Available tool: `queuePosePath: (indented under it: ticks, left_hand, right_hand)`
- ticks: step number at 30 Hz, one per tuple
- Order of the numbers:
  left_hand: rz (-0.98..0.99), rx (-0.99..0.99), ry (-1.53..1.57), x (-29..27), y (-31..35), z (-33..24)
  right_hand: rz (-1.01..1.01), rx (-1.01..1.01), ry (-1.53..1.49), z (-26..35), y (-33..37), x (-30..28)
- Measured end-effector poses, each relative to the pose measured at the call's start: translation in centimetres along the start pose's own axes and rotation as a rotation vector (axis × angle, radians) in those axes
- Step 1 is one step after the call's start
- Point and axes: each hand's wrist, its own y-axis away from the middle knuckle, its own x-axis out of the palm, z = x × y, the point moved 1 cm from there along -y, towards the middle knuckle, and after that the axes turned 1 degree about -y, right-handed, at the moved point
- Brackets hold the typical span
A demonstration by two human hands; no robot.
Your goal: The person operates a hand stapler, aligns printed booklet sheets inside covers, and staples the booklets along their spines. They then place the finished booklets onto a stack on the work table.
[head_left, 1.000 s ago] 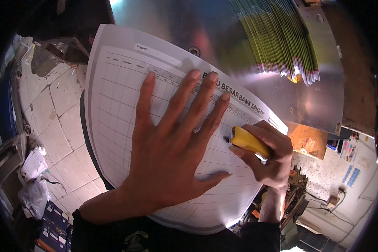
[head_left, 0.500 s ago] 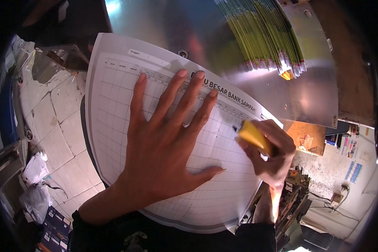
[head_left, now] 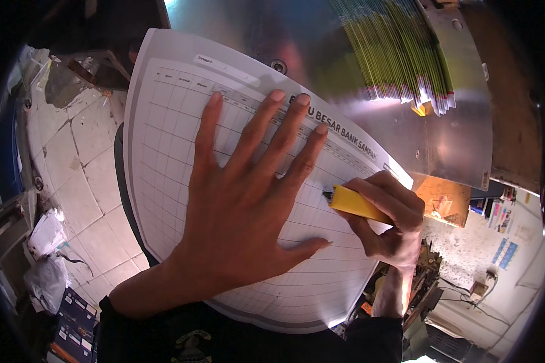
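Left hand flat on gridded sheet, right hand gripping yellow cutter, probably

A shiny metal desk carries a large white gridded sheet — laid flat, its near part overhanging the desk's edge — and, at the far side, a stack of green-edged booklets.

Stack of green-edged booklets on metal sheet; tiled floor below-left
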Motion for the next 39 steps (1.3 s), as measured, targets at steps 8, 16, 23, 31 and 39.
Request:
queuePosePath:
  ticks: [8, 16, 23, 31, 39]
  left_hand:
    - [0.001, -0.001, 0.017, 0.3, 0.0, 0.0]
    - [0.012, -0.007, 0.022, 0.1, -0.2, -0.2]
    - [0.029, -0.005, -0.033, -0.3, -0.3, -0.2]
    - [0.008, 0.01, -0.034, -0.1, 0.1, -0.2]
    - [0.002, 0.012, -0.027, -0.1, -0.1, -0.3]
  right_hand:
    - [0.009, 0.038, 0.009, -0.4, 0.2, -0.1]
    - [-0.028, 0.09, -0.014, 0.4, 0.1, 0.3]
    - [-0.079, 0.039, 0.054, 0.4, 0.8, 1.4]
    - [-0.076, 0.073, -0.011, 0.7, 0.4, 1.6]
    - [-0.056, -0.071, 0.177, -0.5, 1.4, 1.3]
